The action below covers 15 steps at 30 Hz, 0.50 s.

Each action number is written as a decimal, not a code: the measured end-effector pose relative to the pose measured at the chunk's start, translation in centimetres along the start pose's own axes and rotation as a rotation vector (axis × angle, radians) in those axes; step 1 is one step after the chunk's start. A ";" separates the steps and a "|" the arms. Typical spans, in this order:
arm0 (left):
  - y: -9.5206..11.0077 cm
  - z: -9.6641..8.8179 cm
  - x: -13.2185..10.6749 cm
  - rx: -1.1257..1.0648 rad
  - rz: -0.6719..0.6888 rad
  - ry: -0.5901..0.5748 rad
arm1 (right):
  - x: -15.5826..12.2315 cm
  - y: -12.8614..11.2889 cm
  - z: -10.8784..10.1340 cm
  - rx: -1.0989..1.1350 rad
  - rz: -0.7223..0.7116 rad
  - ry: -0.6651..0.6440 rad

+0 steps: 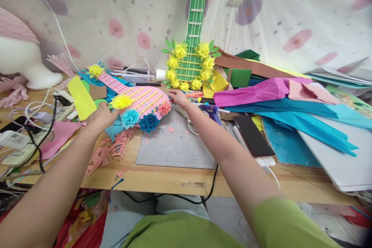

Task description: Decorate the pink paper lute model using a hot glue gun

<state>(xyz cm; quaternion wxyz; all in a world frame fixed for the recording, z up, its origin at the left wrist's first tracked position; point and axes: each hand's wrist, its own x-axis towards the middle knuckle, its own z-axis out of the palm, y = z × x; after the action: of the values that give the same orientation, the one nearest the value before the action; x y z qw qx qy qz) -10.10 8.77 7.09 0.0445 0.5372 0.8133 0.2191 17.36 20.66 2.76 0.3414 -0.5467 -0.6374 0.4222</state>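
Note:
A pink paper guitar (145,100) lies tilted on the desk, with yellow strips across its body and paper flowers along its edge. The dark blue flower (149,122) and the light blue flower (130,118) sit on the near edge. My right hand (178,98) has its fingertips closed at the body's right end, by the coral flower (164,108). At the guitar's left side is my left hand (102,117), thumb and fingers apart, close to the yellow flower (121,101) and over green paper; part of its fingers is hidden.
A green paper guitar (190,66) with yellow flowers stands upright behind. A grey cutting mat (174,149), scissors (192,127) and a blue glue gun (213,113) lie in front. Pink scraps (101,157) are left, beside power strips (20,155). A phone (253,135) and coloured paper lie right.

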 end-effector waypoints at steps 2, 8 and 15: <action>1.6 -1.0 -0.5 0.108 0.063 0.107 | -1.4 0.1 -0.7 -0.048 -0.030 0.056; 8.7 0.5 -4.2 0.045 0.675 0.058 | -8.7 1.2 -3.8 -0.374 -0.212 0.032; 11.2 6.4 -8.2 0.254 1.325 -0.295 | -14.0 3.5 -8.8 -0.478 -0.114 -0.316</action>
<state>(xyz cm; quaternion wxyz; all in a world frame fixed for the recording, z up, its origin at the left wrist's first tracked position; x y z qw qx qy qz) 4.88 7.08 4.49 -0.0518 0.9461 0.3184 0.0276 29.08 8.48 3.51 0.1226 -0.5023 -0.7938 0.3203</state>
